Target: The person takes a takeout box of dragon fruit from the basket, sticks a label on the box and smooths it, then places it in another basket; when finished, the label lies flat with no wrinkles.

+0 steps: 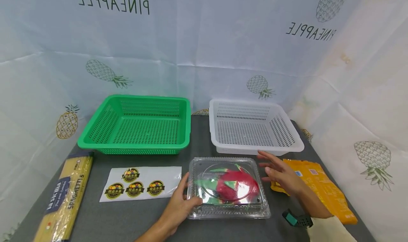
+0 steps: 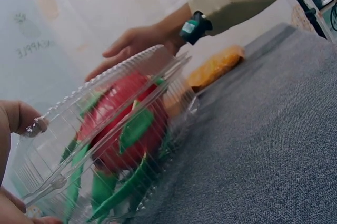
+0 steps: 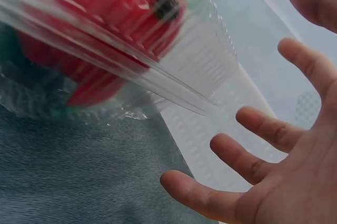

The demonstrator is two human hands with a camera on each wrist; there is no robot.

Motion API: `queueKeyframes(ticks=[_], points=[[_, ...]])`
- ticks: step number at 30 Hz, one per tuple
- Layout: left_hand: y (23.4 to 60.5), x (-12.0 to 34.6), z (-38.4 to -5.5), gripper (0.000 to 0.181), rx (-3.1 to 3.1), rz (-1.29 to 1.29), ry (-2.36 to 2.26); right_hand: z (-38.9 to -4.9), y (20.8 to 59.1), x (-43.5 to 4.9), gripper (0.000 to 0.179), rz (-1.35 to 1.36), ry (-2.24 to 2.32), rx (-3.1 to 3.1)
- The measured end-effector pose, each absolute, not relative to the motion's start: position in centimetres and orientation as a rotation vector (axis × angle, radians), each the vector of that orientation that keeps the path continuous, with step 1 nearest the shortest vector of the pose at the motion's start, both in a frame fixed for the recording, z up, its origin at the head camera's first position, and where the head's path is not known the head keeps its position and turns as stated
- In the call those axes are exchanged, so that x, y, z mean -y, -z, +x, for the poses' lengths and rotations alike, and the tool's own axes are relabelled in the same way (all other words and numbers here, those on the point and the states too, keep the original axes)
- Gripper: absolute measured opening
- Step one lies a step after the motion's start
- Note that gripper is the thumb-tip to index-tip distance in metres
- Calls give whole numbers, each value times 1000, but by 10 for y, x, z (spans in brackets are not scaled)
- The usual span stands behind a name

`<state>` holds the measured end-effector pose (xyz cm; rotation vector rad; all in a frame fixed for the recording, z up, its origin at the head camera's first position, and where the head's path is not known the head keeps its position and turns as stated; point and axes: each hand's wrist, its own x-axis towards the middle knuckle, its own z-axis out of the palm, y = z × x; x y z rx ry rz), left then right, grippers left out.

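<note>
A clear plastic clamshell box (image 1: 229,211) with its lid down sits near the front middle of the table. Inside it lies a red dragon fruit (image 1: 238,187) with green scales, also seen through the box wall in the left wrist view. My left hand (image 1: 179,207) grips the box's left side, thumb over the lid's edge; the left wrist view has fingers lower down, partly cut off. Off the box's right side is my right hand (image 1: 280,173), fingers spread and apart from it. The right wrist view confirms nothing lies in that hand (image 3: 284,155).
Behind stand a green basket (image 1: 134,146) and a white basket (image 1: 251,148). A white sheet with several round fruit stickers (image 1: 169,176) lies left of the box, beside a spaghetti pack (image 1: 65,196). At the right is an orange packet (image 1: 325,189), partly behind my right forearm.
</note>
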<state>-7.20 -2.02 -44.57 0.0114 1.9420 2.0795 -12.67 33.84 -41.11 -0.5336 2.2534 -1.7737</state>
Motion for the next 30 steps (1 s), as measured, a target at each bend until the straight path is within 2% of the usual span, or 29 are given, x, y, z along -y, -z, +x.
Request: queueKeyframes(ticks=[10,24,30], points=[[448,20,-71,98,-1951,10,-2079,-156,412,-332,58,-643,1687,-2151],[447,24,-71,98,-1918,26,-2082,-179,425,-317,58,-829,1651,-1989],[448,21,-70,97,-1907,7,-2101,-184,431,-314,60,-796,1671,-1930]])
